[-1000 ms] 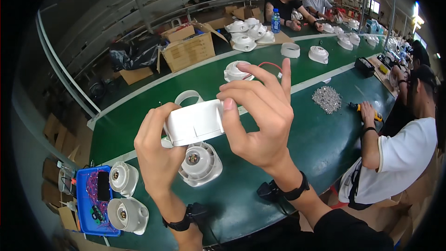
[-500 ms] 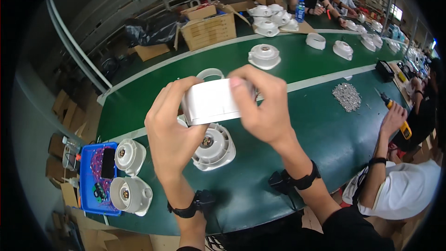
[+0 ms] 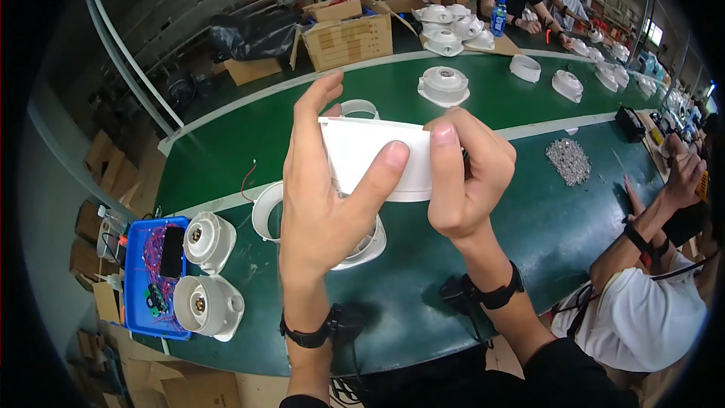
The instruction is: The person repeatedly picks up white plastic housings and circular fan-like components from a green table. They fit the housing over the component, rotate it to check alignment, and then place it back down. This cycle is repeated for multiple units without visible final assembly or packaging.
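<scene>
A white plastic ring-shaped housing part (image 3: 355, 153) is held up in front of me between both hands. My left hand (image 3: 325, 196) supports its left end, with the thumb laid across the outer wall. At the opposite end my right hand (image 3: 470, 174) pinches the edge, thumb in front and fingers curled. Below the part, a round white housing (image 3: 371, 248) rests on the green bench, mostly covered by my left hand. A white ring (image 3: 264, 213) stands beside that wrist, partly hidden, near a thin red wire (image 3: 247, 180).
At left, a blue tray (image 3: 130, 279) holds wires and a black phone (image 3: 173, 251), beside two white housings (image 3: 209, 242). Small metal screws (image 3: 568, 162) lie piled at right. Housings line the far green strip (image 3: 302, 117). A co-worker's arm (image 3: 642, 230) reaches over the right side.
The white part has turned and shifted slightly right. My left thumb now presses on its outer wall. The co-worker's hand and yellow power screwdriver have moved farther right.
</scene>
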`<state>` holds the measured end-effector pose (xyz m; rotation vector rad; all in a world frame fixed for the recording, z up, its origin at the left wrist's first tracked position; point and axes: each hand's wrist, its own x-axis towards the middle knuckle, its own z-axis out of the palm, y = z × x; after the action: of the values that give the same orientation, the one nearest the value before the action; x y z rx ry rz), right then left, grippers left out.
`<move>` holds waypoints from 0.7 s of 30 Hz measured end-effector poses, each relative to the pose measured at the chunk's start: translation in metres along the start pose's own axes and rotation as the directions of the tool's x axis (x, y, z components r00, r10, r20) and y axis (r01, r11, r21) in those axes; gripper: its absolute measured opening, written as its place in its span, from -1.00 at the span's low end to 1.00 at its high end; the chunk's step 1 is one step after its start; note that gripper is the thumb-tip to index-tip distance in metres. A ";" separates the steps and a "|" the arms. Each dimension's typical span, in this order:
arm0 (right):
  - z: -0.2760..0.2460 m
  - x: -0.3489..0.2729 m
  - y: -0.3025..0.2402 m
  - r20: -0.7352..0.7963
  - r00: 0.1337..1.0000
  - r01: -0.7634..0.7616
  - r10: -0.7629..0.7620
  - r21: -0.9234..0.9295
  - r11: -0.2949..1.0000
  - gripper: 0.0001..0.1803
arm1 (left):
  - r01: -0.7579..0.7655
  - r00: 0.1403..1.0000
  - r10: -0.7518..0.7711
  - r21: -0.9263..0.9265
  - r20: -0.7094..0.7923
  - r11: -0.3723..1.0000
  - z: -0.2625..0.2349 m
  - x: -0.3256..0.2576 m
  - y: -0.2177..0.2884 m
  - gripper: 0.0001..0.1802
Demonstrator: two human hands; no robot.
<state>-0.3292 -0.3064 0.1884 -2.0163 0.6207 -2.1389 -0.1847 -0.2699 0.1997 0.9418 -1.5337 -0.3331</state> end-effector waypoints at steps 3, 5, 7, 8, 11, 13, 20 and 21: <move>0.007 0.000 0.002 -0.042 0.986 0.163 -0.163 -0.005 0.987 -0.81 | -0.036 0.999 0.036 -0.004 -0.031 0.999 -0.002 -0.001 0.007 -0.14; 0.010 -0.002 0.004 -0.064 0.972 0.226 -0.226 0.001 0.974 -0.83 | -0.065 0.996 0.064 -0.021 -0.059 0.998 0.000 0.000 0.008 -0.16; 0.010 -0.004 0.000 -0.064 0.979 0.195 -0.195 0.000 0.981 -0.83 | -0.086 0.993 0.084 -0.030 -0.083 0.996 -0.002 -0.001 0.004 -0.17; 0.010 -0.004 -0.001 -0.064 0.982 0.180 -0.179 0.001 0.984 -0.83 | -0.098 0.991 0.094 -0.034 -0.095 0.995 -0.004 -0.001 0.002 -0.18; 0.007 -0.003 0.000 -0.079 0.980 0.186 -0.183 0.037 0.982 -0.85 | -0.090 0.990 0.082 -0.069 -0.111 0.994 0.000 -0.001 0.005 -0.21; 0.010 -0.006 0.001 -0.097 0.978 0.193 -0.184 0.081 0.978 -0.83 | -0.141 0.982 0.131 -0.064 -0.136 0.988 -0.003 -0.001 0.002 -0.20; 0.010 -0.008 0.008 -0.135 0.983 0.151 -0.124 0.214 0.965 -0.52 | -0.450 0.882 0.470 0.225 -0.042 0.864 -0.003 0.003 0.004 0.00; 0.011 -0.009 0.005 -0.106 0.993 0.081 -0.055 0.260 0.962 -0.40 | -0.482 0.862 0.506 0.257 -0.034 0.838 -0.003 0.003 0.007 0.01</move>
<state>-0.3183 -0.3103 0.1784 -1.8253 0.2620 -2.2331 -0.1839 -0.2665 0.2070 0.6940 -1.6840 0.2769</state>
